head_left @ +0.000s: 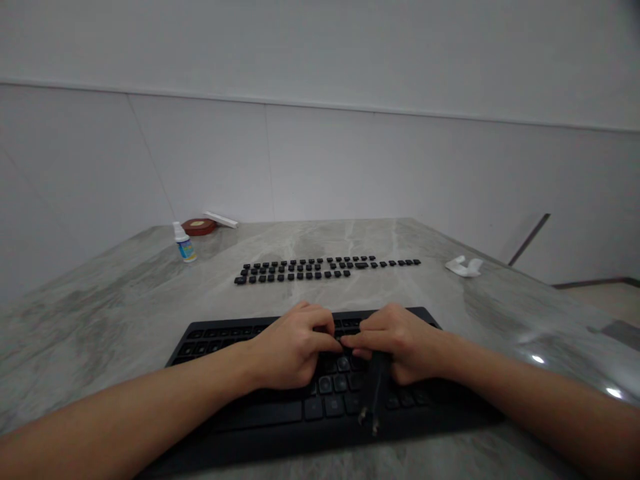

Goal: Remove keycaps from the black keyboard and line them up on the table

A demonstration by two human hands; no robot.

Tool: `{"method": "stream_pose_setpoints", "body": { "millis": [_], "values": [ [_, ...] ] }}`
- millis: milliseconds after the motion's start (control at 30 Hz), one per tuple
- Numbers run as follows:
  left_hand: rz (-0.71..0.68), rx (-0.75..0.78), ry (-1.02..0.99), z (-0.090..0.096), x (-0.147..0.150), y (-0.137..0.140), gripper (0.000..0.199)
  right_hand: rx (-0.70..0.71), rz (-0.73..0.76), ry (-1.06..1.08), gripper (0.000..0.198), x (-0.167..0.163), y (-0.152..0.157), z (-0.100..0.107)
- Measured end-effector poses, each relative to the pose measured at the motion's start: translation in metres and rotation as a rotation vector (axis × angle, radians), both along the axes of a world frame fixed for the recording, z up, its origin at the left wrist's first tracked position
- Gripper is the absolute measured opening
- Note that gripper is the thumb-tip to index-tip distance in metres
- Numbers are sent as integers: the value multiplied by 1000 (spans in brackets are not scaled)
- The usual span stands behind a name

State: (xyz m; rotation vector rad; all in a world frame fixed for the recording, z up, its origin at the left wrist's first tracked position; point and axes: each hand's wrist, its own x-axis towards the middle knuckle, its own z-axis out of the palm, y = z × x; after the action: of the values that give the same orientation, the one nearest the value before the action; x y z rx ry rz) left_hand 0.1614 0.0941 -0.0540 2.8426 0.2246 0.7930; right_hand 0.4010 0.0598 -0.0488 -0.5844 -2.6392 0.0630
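Note:
A black keyboard [260,437] lies in front of me, with bare switch spots in its upper rows and caps on several lower keys. My left hand [297,343] is closed over the middle of the keyboard, thumb and index finger drawn together; whatever may be between them is hidden. From the right, my right hand [400,340] reaches in, its index fingertip almost meeting the left thumb at a key. Tucked in the right hand's curled fingers is a black keycap puller [375,390], its two metal tips pointing down toward me.
Beyond the keyboard, black keycaps [295,270] stand in rows on the grey marbled table [200,293]. A small spray bottle [185,243], a reddish-brown round case [199,227] and a white strip [221,219] are at back left. A crumpled white tissue [464,267] lies right.

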Motion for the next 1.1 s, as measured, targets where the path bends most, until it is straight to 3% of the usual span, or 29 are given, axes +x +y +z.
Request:
{"method": "stream_pose_setpoints", "body": {
  "millis": [267, 633, 867, 1100],
  "values": [
    [-5, -2, 6, 0, 0, 0, 43, -129, -14, -53, 44, -2, -2, 6],
    [1, 1, 25, -1, 0, 1, 42, -269, -107, -99, 36, -8, -7, 10],
    [11, -12, 42, 1, 1, 0, 42, -239, -196, -190, 37, -13, -9, 12],
    [10, -14, 33, 0, 0, 0, 42, -283, -148, -167, 32, -11, -6, 14]
  ]
}}
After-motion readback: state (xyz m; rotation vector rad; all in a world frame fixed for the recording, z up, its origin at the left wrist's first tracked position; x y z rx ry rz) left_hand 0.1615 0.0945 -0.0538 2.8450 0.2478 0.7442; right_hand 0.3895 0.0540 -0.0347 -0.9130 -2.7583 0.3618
